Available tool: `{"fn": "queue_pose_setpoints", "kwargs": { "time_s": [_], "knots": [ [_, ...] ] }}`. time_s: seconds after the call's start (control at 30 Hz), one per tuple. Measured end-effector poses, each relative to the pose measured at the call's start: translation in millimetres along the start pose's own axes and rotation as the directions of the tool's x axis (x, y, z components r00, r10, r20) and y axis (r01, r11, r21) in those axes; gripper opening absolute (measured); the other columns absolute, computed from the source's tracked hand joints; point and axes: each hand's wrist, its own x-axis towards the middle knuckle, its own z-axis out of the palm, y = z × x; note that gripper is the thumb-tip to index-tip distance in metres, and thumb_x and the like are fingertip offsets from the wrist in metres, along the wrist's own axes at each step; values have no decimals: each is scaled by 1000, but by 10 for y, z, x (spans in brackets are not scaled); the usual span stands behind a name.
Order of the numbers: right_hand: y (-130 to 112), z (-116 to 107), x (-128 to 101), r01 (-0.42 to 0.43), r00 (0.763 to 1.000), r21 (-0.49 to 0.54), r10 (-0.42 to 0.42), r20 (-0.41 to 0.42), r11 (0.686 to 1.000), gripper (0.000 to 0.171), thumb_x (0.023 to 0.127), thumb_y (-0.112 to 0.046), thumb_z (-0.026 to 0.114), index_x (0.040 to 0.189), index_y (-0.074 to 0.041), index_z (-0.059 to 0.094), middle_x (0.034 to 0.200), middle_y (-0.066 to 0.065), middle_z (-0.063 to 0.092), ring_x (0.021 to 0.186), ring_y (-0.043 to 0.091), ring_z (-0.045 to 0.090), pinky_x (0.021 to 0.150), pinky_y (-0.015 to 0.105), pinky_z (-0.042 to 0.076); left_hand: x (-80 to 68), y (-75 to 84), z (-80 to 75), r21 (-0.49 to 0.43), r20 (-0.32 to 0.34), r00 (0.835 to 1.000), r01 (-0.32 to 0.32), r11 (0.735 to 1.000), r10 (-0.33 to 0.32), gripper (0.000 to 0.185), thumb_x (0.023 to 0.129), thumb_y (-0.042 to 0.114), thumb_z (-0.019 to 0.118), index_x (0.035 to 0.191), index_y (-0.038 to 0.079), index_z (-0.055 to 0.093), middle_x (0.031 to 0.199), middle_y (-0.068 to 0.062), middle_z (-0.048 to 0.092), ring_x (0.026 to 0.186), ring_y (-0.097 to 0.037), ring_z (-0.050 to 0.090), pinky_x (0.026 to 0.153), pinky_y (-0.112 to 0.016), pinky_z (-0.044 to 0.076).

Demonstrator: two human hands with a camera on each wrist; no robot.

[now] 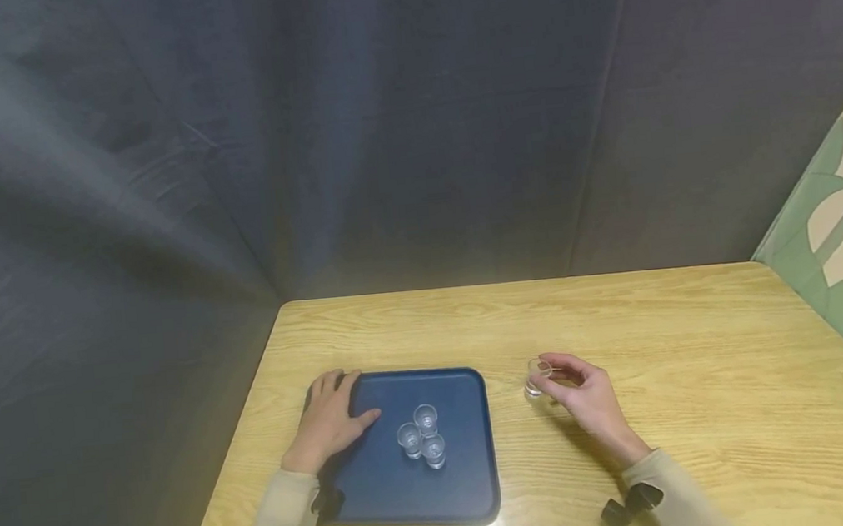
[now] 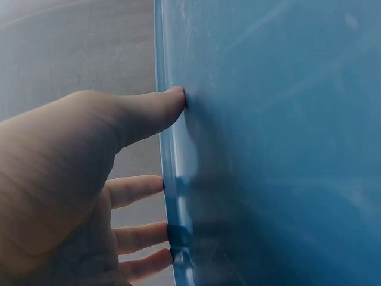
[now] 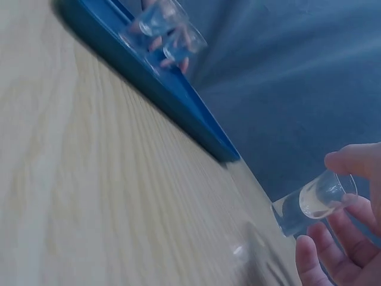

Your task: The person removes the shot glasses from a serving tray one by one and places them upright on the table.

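Pale wood table [image 1: 668, 333] under dark curtains [image 1: 231, 146] is what I see. My left hand [image 1: 330, 421] lies flat, fingers straight, on the blue tray [image 1: 457, 494]'s left edge; three glasses [image 1: 422, 438] cluster mid-tray. Just right of the tray, my right hand [image 1: 587, 399] pinches a fourth glass [image 1: 537, 376]; its wrist view shows the glass tilted off the table.

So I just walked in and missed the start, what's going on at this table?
A person sits at a wooden table. The left hand rests flat on the far left corner of a blue tray, where three small clear glasses stand clustered together. The right hand pinches a fourth glass to the right of the tray, at or just above the tabletop.
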Motion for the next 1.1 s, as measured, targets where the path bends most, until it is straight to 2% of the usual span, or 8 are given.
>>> {"fn": "queue_pose_setpoints", "kwargs": {
  "time_s": [0.13, 0.37, 0.6, 0.93, 1.1],
  "knots": [
    [32, -137, 20, -1, 1000, -17, 1, -12, 1000, 51, 98, -23, 80, 141, 0, 64, 134, 16, 71, 100, -5, 68, 82, 23, 63, -6, 8, -9, -9, 1, 1000, -1, 1000, 1, 81, 96, 42, 78, 160, 6, 45, 166, -30, 35, 156, -52, 26, 121, -73, 36],
    [94, -354, 31, -5, 999, -34, 3, -49, 999, 54, 99, -27, 80, 142, 0, 63, 119, -13, 73, 99, -7, 68, 80, 23, 64, -3, 20, -10, -10, -7, 1000, -2, 1000, 2, 80, 96, 42, 78, 160, 7, 46, 166, -30, 35, 156, -52, 27, 121, -73, 36],
    [166, -561, 43, -6, 997, -46, 3, -81, 999, 57, 99, -26, 79, 144, 2, 61, 110, -31, 68, 96, -10, 67, 77, 21, 63, -19, 25, -11, -8, -4, 1000, 2, 1000, -2, 80, 96, 42, 78, 160, 8, 45, 166, -30, 35, 157, -52, 27, 122, -73, 35],
    [275, -867, 63, -17, 989, -65, 7, -150, 998, 60, 100, -26, 78, 146, 6, 57, 109, -37, 65, 93, -12, 68, 74, 19, 62, -25, 20, -19, -3, -18, 1000, -13, 1000, 13, 78, 95, 40, 78, 158, 6, 48, 164, -31, 38, 155, -53, 29, 121, -73, 36],
    [335, -1044, 94, -49, 977, -13, 46, -209, 999, 53, 98, -25, 80, 142, -2, 63, 106, -34, 68, 87, -10, 70, 70, 17, 61, -7, 5, -8, 3, -6, 1000, -12, 1000, 12, 79, 96, 43, 77, 160, 8, 46, 165, -30, 36, 156, -52, 27, 122, -72, 36]
  ]
}}
